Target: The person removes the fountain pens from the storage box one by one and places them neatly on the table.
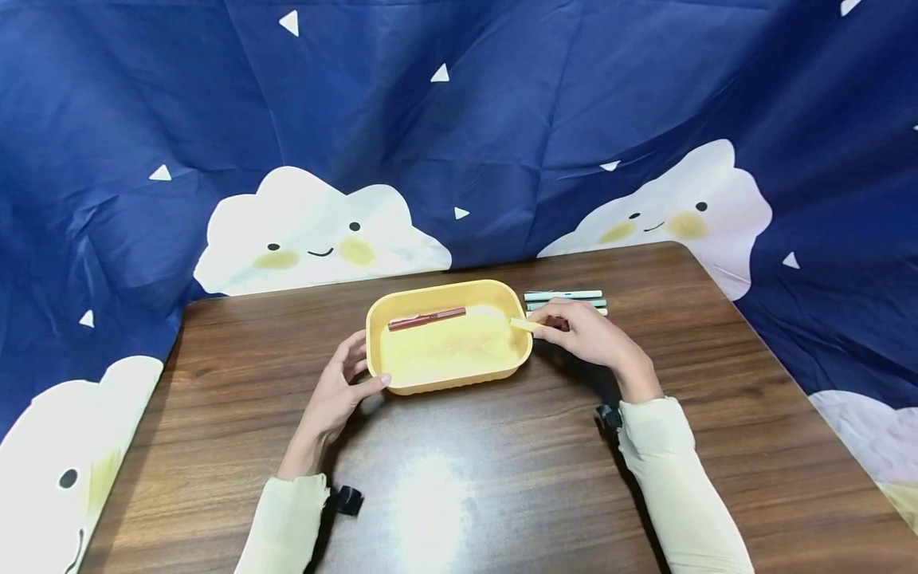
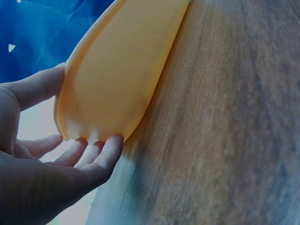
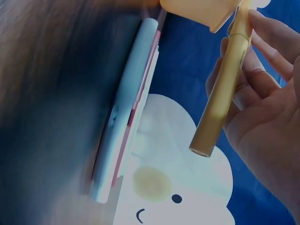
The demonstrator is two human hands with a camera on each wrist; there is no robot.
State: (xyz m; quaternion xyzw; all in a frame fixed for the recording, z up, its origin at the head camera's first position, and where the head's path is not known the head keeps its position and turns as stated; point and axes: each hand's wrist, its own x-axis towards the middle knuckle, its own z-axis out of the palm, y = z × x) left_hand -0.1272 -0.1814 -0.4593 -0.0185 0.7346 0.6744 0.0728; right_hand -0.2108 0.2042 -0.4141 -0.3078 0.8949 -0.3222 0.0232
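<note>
My left hand [image 1: 339,392] grips the left end of a yellow plastic tray [image 1: 448,355], thumb on the front-left rim and fingers against the outer wall; the left wrist view shows those fingertips on its side. A dark red pen [image 1: 426,319] lies inside, near the back wall. Between thumb and fingers, my right hand [image 1: 591,333] pinches a yellow pen [image 3: 218,103], whose far end reaches over the tray's right rim. Beyond that hand lie several pens side by side, among them a pale one [image 1: 562,296] and a green one [image 1: 592,304]. The hand partly hides them.
Everything stands on a brown wood-grain table [image 1: 445,446]. Behind its back edge hangs a blue cloth [image 1: 488,119] printed with white clouds. A black wrist strap [image 1: 349,500] shows at the left sleeve, another [image 1: 609,418] at the right.
</note>
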